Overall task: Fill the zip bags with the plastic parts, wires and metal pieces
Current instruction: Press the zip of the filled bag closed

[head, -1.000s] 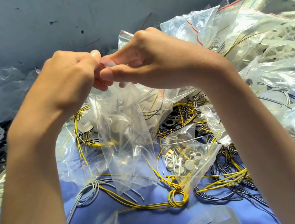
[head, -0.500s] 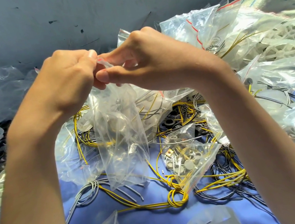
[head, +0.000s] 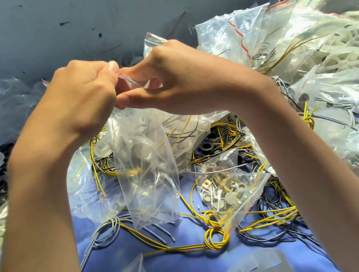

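We're looking at a grey-blue wall running across the whole back, with a bunch of small dark scuffs and chips on it, plus a few thin scratch lines low down near where it meets the work surface. Below the wall there's a blue cloth covering that surface, smooth and a bit shiny. Light looks bright and comes from the right of the wall, and the left end of the wall sits in duller shade.
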Action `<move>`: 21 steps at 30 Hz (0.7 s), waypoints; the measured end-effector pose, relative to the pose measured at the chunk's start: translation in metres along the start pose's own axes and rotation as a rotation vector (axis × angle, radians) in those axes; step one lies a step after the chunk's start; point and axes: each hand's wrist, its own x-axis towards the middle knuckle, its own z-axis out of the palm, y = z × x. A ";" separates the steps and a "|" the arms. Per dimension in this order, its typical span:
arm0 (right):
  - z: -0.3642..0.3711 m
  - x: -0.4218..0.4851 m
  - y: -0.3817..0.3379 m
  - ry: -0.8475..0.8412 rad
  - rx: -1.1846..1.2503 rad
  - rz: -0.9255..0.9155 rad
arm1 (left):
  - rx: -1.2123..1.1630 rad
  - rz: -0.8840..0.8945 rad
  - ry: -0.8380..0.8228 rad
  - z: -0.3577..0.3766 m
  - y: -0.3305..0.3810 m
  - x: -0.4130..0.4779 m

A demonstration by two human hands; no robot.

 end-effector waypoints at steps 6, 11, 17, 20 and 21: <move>0.003 0.000 -0.001 -0.039 -0.042 0.007 | 0.052 -0.009 -0.042 0.000 0.002 -0.001; 0.005 0.000 -0.001 -0.045 -0.048 0.006 | 0.065 -0.003 -0.083 -0.001 0.002 -0.003; 0.006 0.001 -0.002 -0.047 -0.047 -0.005 | 0.061 0.008 -0.113 -0.004 0.000 -0.004; 0.006 0.001 0.000 -0.048 -0.057 0.004 | 0.055 0.019 -0.092 -0.002 0.000 -0.003; 0.006 0.001 0.001 -0.046 -0.055 0.004 | 0.052 0.022 -0.085 -0.002 -0.001 -0.003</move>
